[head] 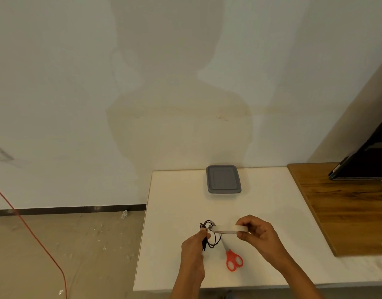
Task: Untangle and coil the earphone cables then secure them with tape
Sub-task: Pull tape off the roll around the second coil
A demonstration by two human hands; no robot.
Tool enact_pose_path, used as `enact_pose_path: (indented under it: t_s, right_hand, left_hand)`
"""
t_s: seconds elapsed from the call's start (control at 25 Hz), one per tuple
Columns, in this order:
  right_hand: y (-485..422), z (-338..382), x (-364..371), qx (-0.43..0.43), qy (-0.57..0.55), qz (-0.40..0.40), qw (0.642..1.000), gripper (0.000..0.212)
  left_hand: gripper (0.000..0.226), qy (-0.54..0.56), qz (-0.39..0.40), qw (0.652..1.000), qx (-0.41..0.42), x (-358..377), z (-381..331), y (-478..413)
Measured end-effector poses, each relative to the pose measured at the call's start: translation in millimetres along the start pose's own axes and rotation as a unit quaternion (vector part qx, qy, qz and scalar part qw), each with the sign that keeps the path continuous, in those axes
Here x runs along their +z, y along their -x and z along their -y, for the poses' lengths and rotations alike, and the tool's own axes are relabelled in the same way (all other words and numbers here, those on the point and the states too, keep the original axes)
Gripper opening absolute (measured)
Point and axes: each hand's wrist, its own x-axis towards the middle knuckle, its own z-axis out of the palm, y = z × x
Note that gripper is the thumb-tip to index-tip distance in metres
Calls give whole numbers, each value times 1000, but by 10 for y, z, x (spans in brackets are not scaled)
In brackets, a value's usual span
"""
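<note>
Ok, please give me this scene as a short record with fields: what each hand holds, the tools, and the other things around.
left hand: pinches the coiled black earphone cable
right hand: holds the white tape roll beside the coil
tape on coil: cannot tell
scissors: red handles, lying on the white table between the forearms, not held
container: grey lid on, at the table's far edge
wooden board: right of the table, dark screen on it
floor: orange cord at left
</note>
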Motion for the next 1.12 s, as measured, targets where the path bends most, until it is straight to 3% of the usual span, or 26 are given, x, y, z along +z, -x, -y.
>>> enact_pose_path:
  t_s: [0.2, 0.44, 0.68, 0.96, 1.12]
  right_hand:
    - [53, 11, -86, -27, 35, 33, 999, 38]
    - [71, 51, -122, -45, 9, 37, 998, 38]
    - [6, 114, -134, -56, 12, 49, 997, 37]
    - [132, 91, -47, -25, 43, 49, 998, 36]
    - [209, 30, 37, -14, 42, 25, 999, 42]
  left_hand:
    - [24, -172, 43, 984, 18, 2, -49, 40]
    - [28, -125, 105, 986, -35, -28, -77, 68]
    - [20, -153, 108, 980, -68, -39, -14, 25]
    - [29, 54, 40, 995, -72, 77, -24, -36]
    - [31, 120, 54, 986, -100, 111, 20, -50]
